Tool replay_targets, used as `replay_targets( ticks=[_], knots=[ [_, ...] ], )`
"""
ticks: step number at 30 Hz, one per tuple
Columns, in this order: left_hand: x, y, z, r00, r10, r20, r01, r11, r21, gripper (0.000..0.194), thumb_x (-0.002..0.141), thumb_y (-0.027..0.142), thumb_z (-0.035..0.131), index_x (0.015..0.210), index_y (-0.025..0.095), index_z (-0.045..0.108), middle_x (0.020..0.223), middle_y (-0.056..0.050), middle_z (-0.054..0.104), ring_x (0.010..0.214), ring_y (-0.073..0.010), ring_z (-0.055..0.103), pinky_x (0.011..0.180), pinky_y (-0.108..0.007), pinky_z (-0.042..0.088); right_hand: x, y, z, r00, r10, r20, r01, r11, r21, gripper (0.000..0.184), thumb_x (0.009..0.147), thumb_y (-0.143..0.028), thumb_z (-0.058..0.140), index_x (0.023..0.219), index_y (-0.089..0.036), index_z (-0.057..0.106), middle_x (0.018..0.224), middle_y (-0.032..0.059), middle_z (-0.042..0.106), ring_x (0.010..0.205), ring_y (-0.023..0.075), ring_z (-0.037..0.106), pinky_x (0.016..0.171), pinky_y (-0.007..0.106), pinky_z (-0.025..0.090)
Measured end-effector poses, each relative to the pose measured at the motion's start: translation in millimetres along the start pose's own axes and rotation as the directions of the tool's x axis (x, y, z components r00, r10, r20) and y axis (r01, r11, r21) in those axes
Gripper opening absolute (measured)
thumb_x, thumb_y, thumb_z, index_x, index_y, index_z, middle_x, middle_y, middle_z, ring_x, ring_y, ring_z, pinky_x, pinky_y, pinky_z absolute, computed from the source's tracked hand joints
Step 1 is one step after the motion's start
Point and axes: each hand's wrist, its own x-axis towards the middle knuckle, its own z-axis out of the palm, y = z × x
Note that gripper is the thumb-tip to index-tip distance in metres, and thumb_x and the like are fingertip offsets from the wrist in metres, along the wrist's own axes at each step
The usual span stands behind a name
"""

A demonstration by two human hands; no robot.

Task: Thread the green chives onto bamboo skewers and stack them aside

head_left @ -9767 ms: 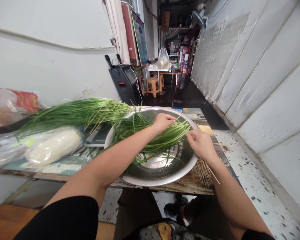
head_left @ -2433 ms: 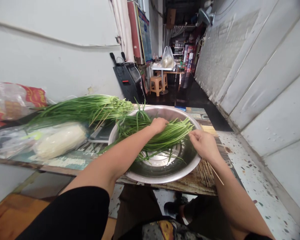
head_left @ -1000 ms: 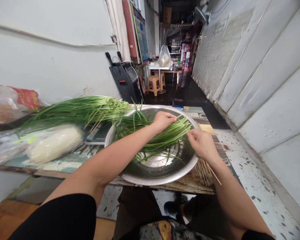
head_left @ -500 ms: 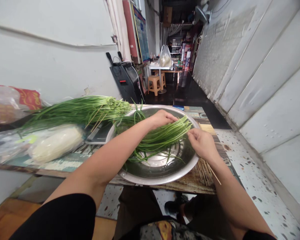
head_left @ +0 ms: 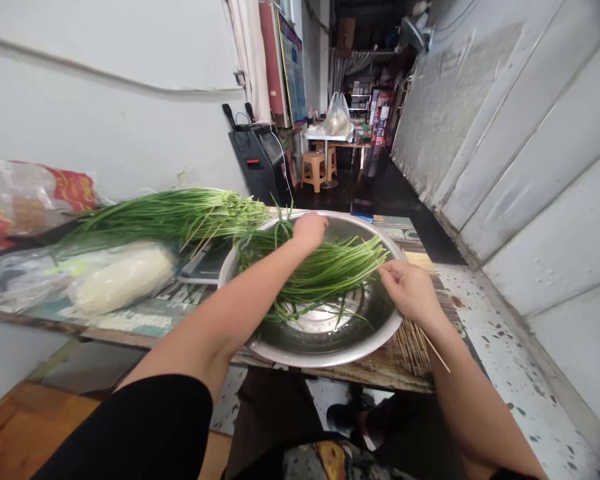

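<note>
A wide steel basin (head_left: pixel 330 350) sits at the table's near edge with a bunch of green chives (head_left: pixel 330 270) lying across it. My left hand (head_left: pixel 309 231) reaches over the far part of the bunch, fingers curled down into the stalks. At the basin's right rim my right hand (head_left: pixel 409 288) pinches the cut ends of the chives. A thin bamboo skewer (head_left: pixel 436 351) pokes out below its wrist.
A larger bundle of chives (head_left: pixel 170 217) lies on the table to the left, beside a white vegetable in clear plastic (head_left: pixel 123 277) and a red-printed bag (head_left: pixel 35 200). Bamboo skewers (head_left: pixel 414 343) lie right of the basin. A corridor with stools (head_left: pixel 320 170) runs beyond.
My left hand has shifted a little farther back and left over the chives. My right hand stays at the stalk ends by the basin's right rim.
</note>
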Motion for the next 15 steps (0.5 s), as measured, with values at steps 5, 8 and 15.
replay_targets(
  ticks=[5,8,15],
  knots=[
    [-4.2,-10.2,-16.8,0.951,-0.023,0.308,0.037,0.999,-0.038,0.025,0.078,0.026,0.056,0.09,0.014,0.075,0.071,-0.008,0.071,0.069,-0.017,0.064,0.074,-0.023,0.045,0.2,-0.4,-0.2,1.0,0.008,0.007,-0.008,1.0,-0.01,0.025,0.082,-0.03,0.045,0.079,-0.018,0.067,0.072,0.0038,0.069,0.066,0.0182,0.061,0.061,0.028,0.04],
    [-6.9,-10.2,-11.4,0.923,-0.014,0.384,0.036,0.998,-0.049,0.03,0.082,0.03,0.051,0.084,0.011,0.074,0.067,-0.007,0.071,0.06,-0.0149,0.063,0.071,-0.022,0.045,0.3,-0.9,-0.7,1.0,0.007,0.011,-0.007,1.0,-0.007,0.024,0.082,-0.03,0.046,0.078,-0.018,0.067,0.071,0.0035,0.069,0.065,0.0175,0.06,0.061,0.027,0.04],
    [5.7,-20.7,15.4,0.973,0.009,0.229,0.042,0.975,-0.217,0.02,0.07,0.027,0.064,0.055,0.014,0.065,0.032,-0.001,0.049,0.044,-0.0125,0.055,0.065,-0.018,0.045,0.6,-1.2,-0.4,1.0,0.018,0.024,-0.018,1.0,-0.003,0.024,0.082,-0.03,0.046,0.079,-0.018,0.066,0.071,0.0032,0.068,0.064,0.0168,0.059,0.062,0.027,0.04]
  ],
)
